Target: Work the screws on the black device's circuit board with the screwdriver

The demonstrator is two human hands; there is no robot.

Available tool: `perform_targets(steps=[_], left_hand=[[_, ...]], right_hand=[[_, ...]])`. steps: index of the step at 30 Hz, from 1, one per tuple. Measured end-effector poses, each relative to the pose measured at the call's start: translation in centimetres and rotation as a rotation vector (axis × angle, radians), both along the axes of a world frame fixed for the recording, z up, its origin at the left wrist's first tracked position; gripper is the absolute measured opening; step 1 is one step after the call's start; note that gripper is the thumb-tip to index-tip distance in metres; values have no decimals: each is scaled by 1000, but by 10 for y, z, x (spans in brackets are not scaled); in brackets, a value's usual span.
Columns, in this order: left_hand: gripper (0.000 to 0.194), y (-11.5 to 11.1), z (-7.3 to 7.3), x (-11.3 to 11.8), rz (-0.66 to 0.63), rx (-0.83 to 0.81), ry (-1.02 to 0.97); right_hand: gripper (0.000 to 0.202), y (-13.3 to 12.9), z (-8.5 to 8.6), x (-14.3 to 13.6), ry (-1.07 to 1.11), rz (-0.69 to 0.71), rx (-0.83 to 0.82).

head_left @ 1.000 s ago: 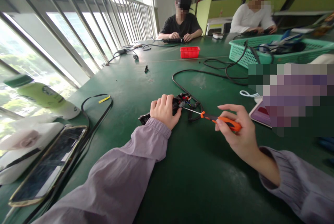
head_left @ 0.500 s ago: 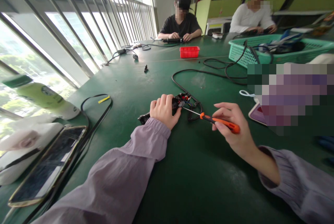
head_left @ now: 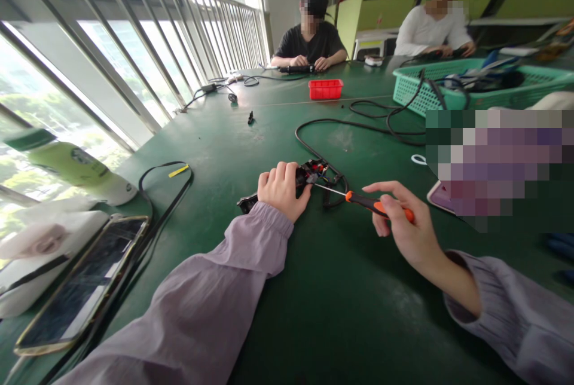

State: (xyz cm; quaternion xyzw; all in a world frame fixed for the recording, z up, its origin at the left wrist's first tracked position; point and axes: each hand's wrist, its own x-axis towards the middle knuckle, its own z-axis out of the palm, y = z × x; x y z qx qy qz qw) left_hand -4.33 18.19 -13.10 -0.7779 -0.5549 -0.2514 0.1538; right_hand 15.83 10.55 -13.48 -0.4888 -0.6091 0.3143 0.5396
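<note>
My left hand point(head_left: 283, 192) is wrapped over a black corded device with its casing open point(head_left: 307, 173), pressing it against the green table point(head_left: 323, 289). Red parts and small wires show at the device's far end. In my right hand point(head_left: 406, 223) is an orange-and-black screwdriver point(head_left: 359, 199), held by the rear of its handle with the index finger stretched out. Its thin shaft points left, and the tip meets the device beside my left thumb. What the tip sits in is too small to tell.
A black cable point(head_left: 354, 124) loops toward a green basket point(head_left: 475, 98) of tools. Beyond are a red tray point(head_left: 326, 89) and a small black part point(head_left: 250, 118). To the left are a phone point(head_left: 85, 283) and a bottle point(head_left: 72, 164). Two people sit across the table.
My right hand has slid back along the screwdriver's handle, its fingers shifting, and the handle has turned. My left hand and the device have stayed in place.
</note>
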Motion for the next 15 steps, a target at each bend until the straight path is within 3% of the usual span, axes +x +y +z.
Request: perform_targets(steps=[2, 6, 11, 15], left_hand=[[34, 0, 0, 0, -2, 0, 1], [34, 0, 0, 0, -3, 7, 6], [34, -1, 1, 1, 2, 7, 7], [33, -1, 1, 1, 6, 12, 9]], right_hand=[[21, 0, 1, -1, -20, -40, 45], [46, -1, 5, -3, -53, -36, 199], [22, -5, 4, -3, -95, 38, 10], [36, -3, 5, -4, -101, -58, 187]])
